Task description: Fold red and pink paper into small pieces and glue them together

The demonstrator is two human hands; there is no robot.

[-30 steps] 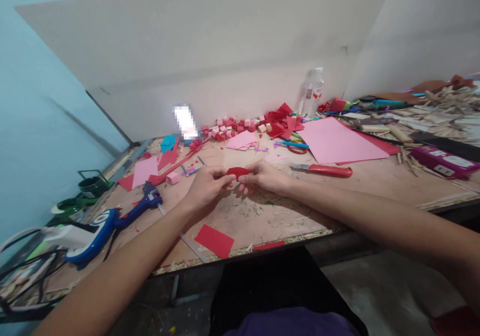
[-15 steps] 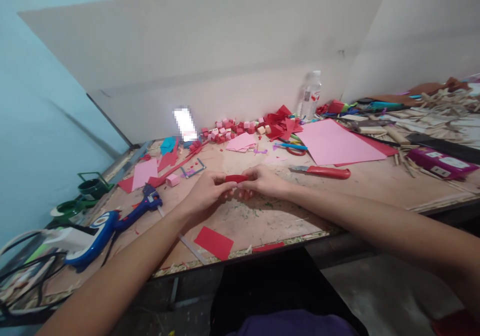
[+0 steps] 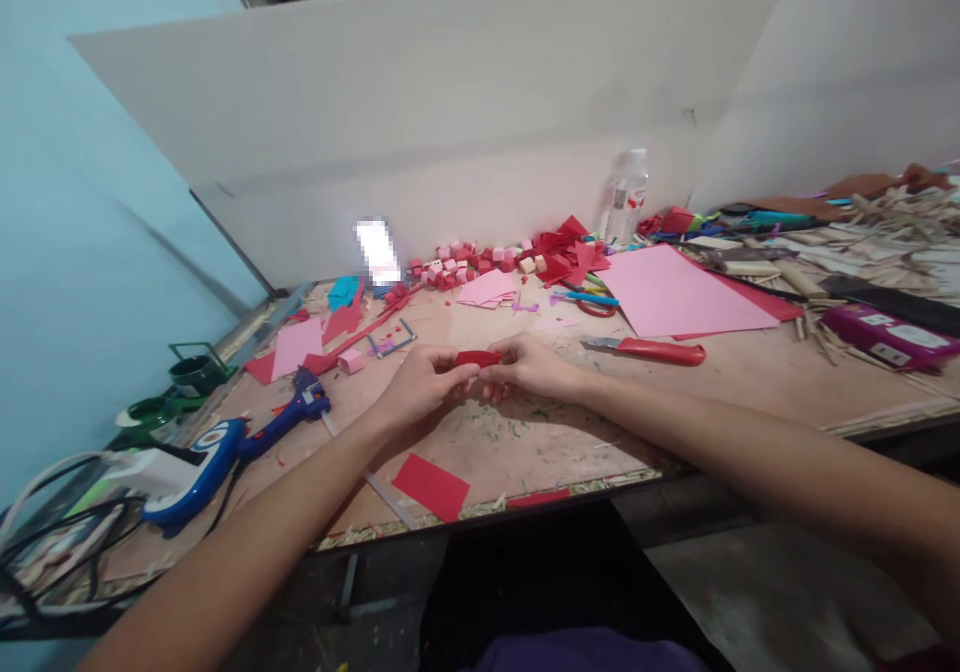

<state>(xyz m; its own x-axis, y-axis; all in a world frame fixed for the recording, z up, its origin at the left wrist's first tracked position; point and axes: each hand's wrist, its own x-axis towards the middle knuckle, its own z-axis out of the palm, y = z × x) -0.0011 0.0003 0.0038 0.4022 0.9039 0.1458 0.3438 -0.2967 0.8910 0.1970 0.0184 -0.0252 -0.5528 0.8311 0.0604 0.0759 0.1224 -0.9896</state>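
Observation:
A small piece of red paper (image 3: 478, 359) is pinched between both hands, above the middle of the worktable (image 3: 525, 442). My left hand (image 3: 426, 382) grips its left end, and my right hand (image 3: 529, 367) grips its right end. Part of the paper is hidden by the fingers, so its full shape does not show. Nearer the front edge lies a flat red paper rectangle (image 3: 431, 486). To the right of my right hand rests a utility knife (image 3: 652, 350) with a red handle and its blade showing.
Pink and red paper cubes (image 3: 457, 264) are heaped by the partition, beside a lit phone (image 3: 377, 250). A blue glue gun (image 3: 289, 414) and a power strip (image 3: 196, 477) lie left. Pink sheets (image 3: 682, 292), a plastic bottle (image 3: 626, 197) and a purple pack (image 3: 889, 337) stand or lie right.
The camera view has shifted slightly, so the scene sits a little to the right and lower. Both hands keep hold of the red paper in nearly the same pose.

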